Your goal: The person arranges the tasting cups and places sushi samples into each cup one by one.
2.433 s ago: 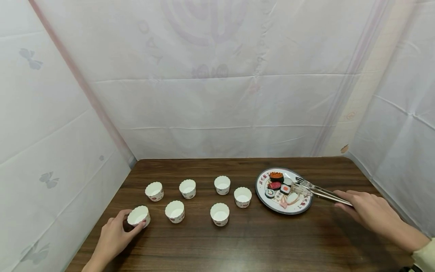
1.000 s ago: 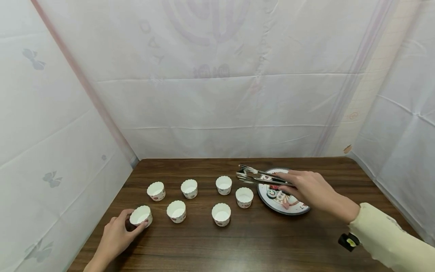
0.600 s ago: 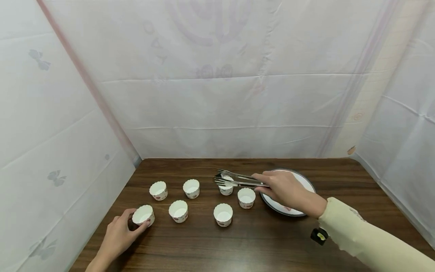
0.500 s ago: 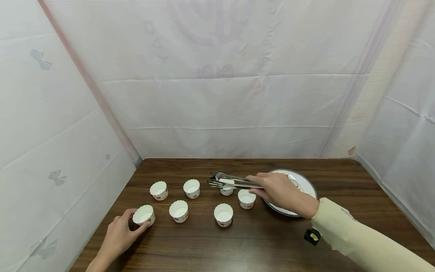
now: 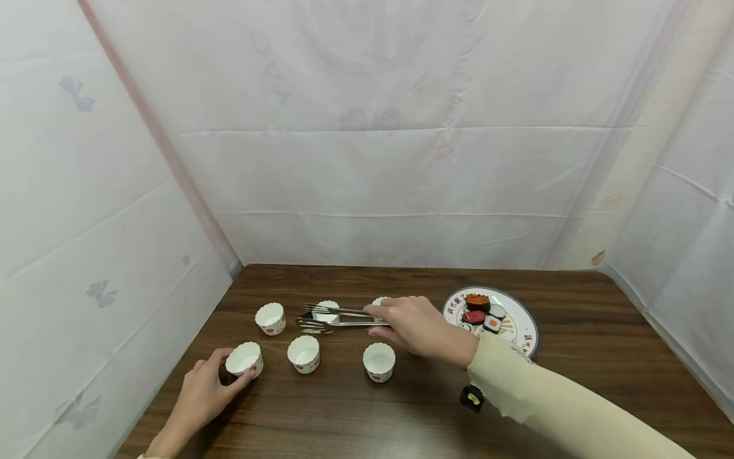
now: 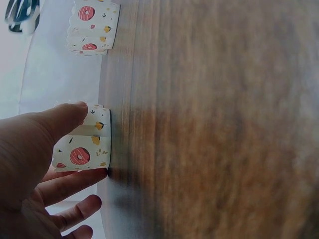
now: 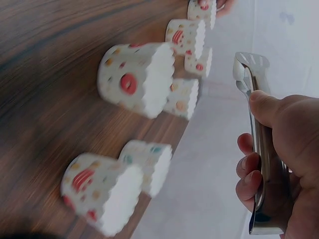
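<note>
My left hand (image 5: 202, 390) holds a white paper baking cup (image 5: 244, 361) at the table's left, thumb on one side and fingers on the other; the cup, printed with doughnuts (image 6: 79, 156), stands upright on the wood. My right hand (image 5: 415, 325) grips metal serving tongs (image 5: 350, 324), held level above the cups. Their slotted tips (image 7: 251, 60) overlap a back-row cup (image 5: 328, 306) in the head view. A small dark piece (image 5: 307, 315) shows between the tips, mostly hidden by them; in the left wrist view a dark-and-white shape (image 6: 22, 16) appears there.
Other paper cups, such as a front one (image 5: 379, 362) and a back-left one (image 5: 271, 319), stand in two loose rows; one is hidden behind my right hand. A round plate (image 5: 523, 319) with several sushi pieces (image 5: 478, 302) sits at the right. White sheeting (image 5: 367, 191) surrounds the table.
My right hand has carried the tongs and the dark piece leftward from the plate, over the cups, uncovering the plate again. My left hand keeps hold of the same cup.
</note>
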A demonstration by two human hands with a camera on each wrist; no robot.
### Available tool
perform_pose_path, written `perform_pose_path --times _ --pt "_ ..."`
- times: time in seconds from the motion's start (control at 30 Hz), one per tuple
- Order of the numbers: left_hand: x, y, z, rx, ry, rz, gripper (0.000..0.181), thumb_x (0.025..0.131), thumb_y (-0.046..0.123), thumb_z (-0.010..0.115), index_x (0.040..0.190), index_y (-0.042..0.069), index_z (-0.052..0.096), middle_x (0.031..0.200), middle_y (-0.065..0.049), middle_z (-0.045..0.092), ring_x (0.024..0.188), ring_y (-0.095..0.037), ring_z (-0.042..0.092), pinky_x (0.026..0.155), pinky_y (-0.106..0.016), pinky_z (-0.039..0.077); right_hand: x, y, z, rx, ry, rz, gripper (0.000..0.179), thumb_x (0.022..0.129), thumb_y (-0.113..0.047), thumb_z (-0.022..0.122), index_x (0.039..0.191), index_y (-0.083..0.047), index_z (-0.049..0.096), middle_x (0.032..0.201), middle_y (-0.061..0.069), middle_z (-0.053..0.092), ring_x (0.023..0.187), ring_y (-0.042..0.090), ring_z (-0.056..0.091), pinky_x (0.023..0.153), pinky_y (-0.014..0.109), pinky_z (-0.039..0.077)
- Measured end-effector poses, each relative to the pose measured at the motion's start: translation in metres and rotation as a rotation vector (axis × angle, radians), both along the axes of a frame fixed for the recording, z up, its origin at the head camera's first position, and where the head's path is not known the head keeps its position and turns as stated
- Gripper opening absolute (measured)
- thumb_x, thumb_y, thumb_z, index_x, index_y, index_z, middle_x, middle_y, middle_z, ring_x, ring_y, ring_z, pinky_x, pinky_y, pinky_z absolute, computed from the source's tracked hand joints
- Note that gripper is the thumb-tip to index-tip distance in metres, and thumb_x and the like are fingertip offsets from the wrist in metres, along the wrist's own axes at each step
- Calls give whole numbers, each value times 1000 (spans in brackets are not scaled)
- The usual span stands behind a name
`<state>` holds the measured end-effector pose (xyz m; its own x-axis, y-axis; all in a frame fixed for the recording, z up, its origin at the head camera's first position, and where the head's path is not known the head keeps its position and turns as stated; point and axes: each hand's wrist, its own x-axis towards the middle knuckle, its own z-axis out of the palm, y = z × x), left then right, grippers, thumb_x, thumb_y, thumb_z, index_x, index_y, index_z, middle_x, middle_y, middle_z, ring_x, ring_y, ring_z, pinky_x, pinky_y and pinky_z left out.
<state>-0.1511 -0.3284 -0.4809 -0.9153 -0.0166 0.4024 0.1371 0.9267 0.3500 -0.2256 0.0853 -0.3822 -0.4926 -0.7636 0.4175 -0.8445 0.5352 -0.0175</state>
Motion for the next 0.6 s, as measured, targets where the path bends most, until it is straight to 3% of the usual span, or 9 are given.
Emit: perform_pose_path --times 0.3,0.43,0.6 --pt "0 2 2 0 -17 10 61 78 33 91 115 -7 65 86 -10 70 74 -25 57 60 -44 44 1 -44 2 74 31 34 21 101 -38 67 109 -18 65 78 -7 57 59 8 54 50 27 43" --pt "0 4 2 0 3 3 58 77 31 91 114 -5 65 79 -6 65 72 -24 56 59 -42 43 2 -62 0 96 -6 16 20 100 -39 68 105 -19 65 77 -9 57 56 6 48 46 25 38" --pt "0 4 1 -1 8 4 58 77 31 92 115 -4 66 76 -3 61 70 -21 53 59 -40 41 3 -84 -3 132 -11 5 20 101 -39 67 109 -20 68 81 -8 59 56 8 51 45 25 39"
